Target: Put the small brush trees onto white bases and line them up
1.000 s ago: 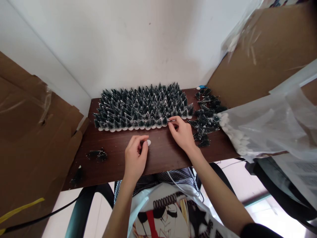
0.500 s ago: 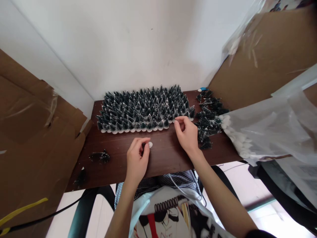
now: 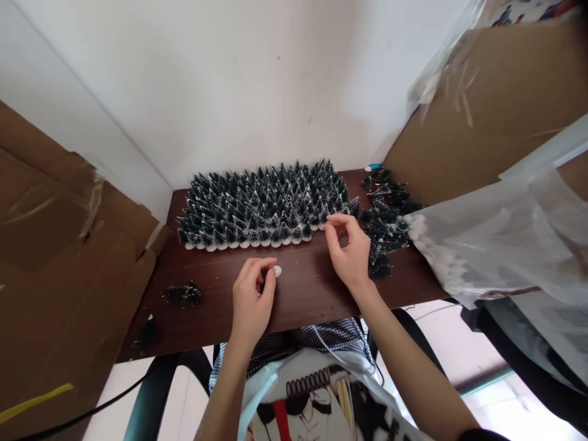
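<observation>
Rows of small snow-tipped bottle-brush trees stand upright on white round bases on the dark brown table. My left hand is in front of the rows, thumb and forefinger closed at the edge of a white round base. Whether a tree is attached to that base is hidden. At the right end of the front row is my right hand, with fingers curled and the thumb and forefinger tips close together. What lies between those tips, if anything, is too small to make out.
A heap of loose trees lies on the right, beside a clear plastic bag of white bases. Few trees lie at the front left. Cardboard walls the left side; a blue-and-white object is at the back.
My right hand has shifted slightly right, away from the front row's end. The left hand stays at the white base. The whole view has tilted a little.
</observation>
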The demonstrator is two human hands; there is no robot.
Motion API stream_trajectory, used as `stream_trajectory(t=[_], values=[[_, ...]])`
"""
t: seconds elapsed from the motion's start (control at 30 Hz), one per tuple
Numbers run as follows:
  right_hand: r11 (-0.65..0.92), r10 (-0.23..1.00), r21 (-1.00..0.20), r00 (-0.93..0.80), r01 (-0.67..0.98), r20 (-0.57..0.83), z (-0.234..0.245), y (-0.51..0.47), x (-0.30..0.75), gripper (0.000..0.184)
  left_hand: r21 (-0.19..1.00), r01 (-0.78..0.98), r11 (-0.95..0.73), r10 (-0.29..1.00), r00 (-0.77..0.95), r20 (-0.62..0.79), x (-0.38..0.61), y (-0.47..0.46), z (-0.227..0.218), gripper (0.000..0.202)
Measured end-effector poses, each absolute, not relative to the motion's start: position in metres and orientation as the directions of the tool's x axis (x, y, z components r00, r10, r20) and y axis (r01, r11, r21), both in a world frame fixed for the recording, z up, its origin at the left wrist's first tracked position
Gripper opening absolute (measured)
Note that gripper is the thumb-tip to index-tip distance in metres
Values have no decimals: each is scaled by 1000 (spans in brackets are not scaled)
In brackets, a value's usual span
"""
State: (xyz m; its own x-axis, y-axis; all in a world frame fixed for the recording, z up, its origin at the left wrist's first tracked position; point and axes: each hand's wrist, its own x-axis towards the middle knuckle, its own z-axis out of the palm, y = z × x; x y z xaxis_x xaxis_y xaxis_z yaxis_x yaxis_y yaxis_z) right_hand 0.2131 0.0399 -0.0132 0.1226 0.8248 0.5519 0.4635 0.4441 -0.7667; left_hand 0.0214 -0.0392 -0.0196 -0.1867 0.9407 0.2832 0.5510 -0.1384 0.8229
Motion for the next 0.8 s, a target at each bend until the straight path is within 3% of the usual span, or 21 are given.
stream_trajectory(t=[0.1,0.23,0.33,0.47,0.63,0.8], values=[[476,815,-756,98,449,571,-10,39,213,12,829,539,-145,934,-201,294,22,-39,-19,18],[592,776,-668,-95,450,624,-5,35,213,14,811,558,-173,907,-230,352,18,-44,-17,20],[698,710,-592,-290,403,641,-4,33,212,19,714,677,-178,862,-243,445,8,-51,-9,22],[787,608,-545,-510,289,608,-6,32,207,22,580,815,-7,754,-377,539,-14,-60,5,23],[817,506,-542,-695,197,511,-9,29,198,30,542,813,212,724,-503,471,-43,-66,5,36],[828,464,-520,-774,208,431,-13,28,194,30,557,801,218,775,-489,400,-53,-65,-12,42]])
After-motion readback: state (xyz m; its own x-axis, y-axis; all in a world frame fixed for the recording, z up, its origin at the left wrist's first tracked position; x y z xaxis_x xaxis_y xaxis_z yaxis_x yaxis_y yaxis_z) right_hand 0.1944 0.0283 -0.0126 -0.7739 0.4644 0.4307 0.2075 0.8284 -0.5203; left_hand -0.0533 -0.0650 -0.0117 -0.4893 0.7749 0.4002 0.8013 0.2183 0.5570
